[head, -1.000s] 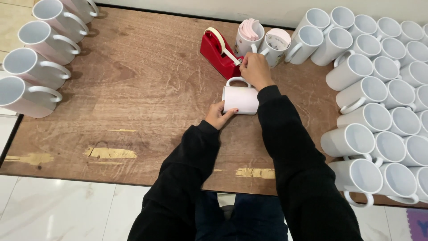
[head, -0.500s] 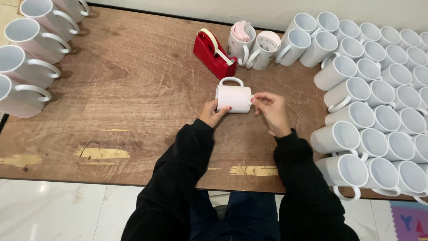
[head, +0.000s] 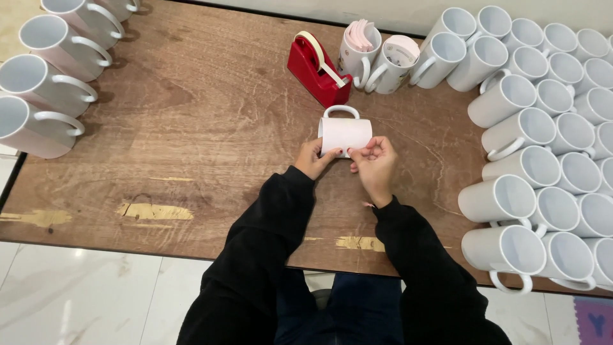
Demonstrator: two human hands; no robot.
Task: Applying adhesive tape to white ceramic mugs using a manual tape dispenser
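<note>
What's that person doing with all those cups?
A person in black sleeves is working on one white mug lying on its side on the wooden table. The left hand steadies the mug while the right hand pinches at its near edge. A red tape dispenser sits just behind. Many more white mugs crowd the right side, and a few others line the left.

We hold a white mug (head: 345, 133) lying on its side at the centre of the wooden surface (head: 191, 140), our left hand (head: 314, 158) at its 7 o'clock, our right hand (head: 373, 161) pinching at its 5 o'clock. A red tape dispenser (head: 316, 70) sits at its 11 o'clock; white mugs (head: 543, 128) crowd 3 o'clock.
</note>
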